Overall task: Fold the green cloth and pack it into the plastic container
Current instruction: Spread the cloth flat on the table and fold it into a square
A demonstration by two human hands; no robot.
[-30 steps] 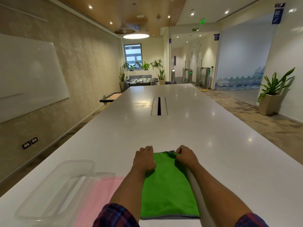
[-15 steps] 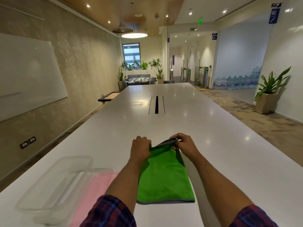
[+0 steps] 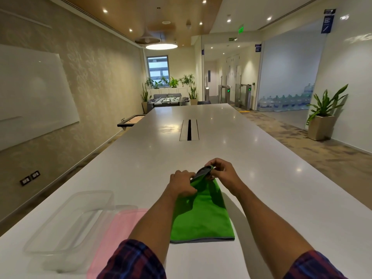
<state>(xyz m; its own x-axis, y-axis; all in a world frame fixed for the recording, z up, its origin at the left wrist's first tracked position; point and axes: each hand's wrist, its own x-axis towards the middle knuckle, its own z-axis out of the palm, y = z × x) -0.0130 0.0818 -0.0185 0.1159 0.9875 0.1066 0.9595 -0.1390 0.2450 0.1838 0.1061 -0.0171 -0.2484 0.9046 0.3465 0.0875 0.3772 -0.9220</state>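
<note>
The green cloth (image 3: 203, 216), folded into a long strip with a grey hem, lies on the white table (image 3: 221, 154) in front of me. My left hand (image 3: 182, 183) pinches its far left corner. My right hand (image 3: 220, 171) grips the far right corner and holds it higher, so the far edge is lifted off the table and curls toward me. The near end of the cloth stays flat. The clear plastic container (image 3: 70, 220) stands empty at the near left, apart from both hands.
A pink sheet (image 3: 118, 232) lies between the container and the green cloth, partly under the container. A cable slot (image 3: 189, 130) runs down the table's middle farther off. The table's left edge drops to the floor beside the wall.
Both hands went from pressing the cloth's far edge flat to gripping its corners and lifting that edge up off the table. The right hand has risen higher than the left.
</note>
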